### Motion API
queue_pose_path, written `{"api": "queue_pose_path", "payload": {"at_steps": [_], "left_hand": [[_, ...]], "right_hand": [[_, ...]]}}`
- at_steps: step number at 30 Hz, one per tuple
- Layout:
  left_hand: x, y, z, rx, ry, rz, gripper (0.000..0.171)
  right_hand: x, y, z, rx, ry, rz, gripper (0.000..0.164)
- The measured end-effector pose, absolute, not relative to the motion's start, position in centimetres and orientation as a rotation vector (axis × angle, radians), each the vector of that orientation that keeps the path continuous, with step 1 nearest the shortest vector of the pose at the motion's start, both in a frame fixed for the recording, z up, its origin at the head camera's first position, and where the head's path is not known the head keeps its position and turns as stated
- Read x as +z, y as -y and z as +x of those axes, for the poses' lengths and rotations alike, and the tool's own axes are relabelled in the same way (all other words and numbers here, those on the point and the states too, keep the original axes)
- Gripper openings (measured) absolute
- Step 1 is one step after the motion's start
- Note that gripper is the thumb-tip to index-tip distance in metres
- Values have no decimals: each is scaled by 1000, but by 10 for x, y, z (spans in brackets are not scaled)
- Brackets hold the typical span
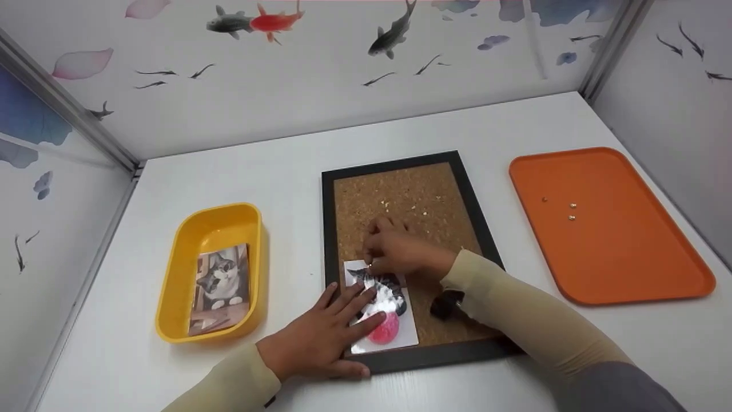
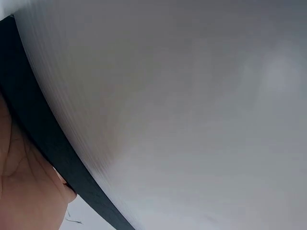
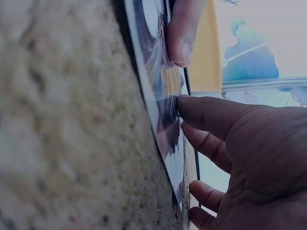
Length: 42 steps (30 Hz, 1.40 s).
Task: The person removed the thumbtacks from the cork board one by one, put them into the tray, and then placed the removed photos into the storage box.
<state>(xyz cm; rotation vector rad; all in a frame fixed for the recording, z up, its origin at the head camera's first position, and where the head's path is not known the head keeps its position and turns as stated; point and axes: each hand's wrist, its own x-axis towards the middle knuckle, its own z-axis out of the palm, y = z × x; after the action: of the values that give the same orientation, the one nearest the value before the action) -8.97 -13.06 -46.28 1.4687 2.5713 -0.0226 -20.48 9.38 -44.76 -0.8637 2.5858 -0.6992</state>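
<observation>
A glossy cat photo (image 1: 409,329) with a pink ball lies on the lower left of a black-framed cork board (image 1: 457,229). My left hand (image 1: 320,337) rests on it with spread, straight fingers, the thumb over the frame's front edge. At the photo's top edge, my right hand (image 1: 400,249) pinches a small shiny thumbtack (image 1: 370,265) between thumb and finger. In the right wrist view, the right thumb (image 3: 206,111) tip meets the photo (image 3: 168,124), and the tack is mostly hidden there. A left fingertip (image 3: 184,45) presses the same photo higher up.
Left of the board stands a yellow basket (image 1: 262,274) holding cat photos (image 1: 220,289). An orange tray (image 1: 623,246) at right carries three small metallic tacks (image 1: 573,205). Small shiny flecks (image 1: 384,204) dot the upper cork. Printed panels (image 1: 274,97) enclose the white table (image 1: 286,189).
</observation>
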Motion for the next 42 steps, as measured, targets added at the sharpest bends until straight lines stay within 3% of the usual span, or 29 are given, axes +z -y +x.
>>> {"api": "queue_pose_path", "payload": {"at_steps": [42], "left_hand": [[-463, 129, -90, -28, -2566, 1458, 86]], "right_hand": [[-448, -93, -204, -681, -2567, -973, 5]]}}
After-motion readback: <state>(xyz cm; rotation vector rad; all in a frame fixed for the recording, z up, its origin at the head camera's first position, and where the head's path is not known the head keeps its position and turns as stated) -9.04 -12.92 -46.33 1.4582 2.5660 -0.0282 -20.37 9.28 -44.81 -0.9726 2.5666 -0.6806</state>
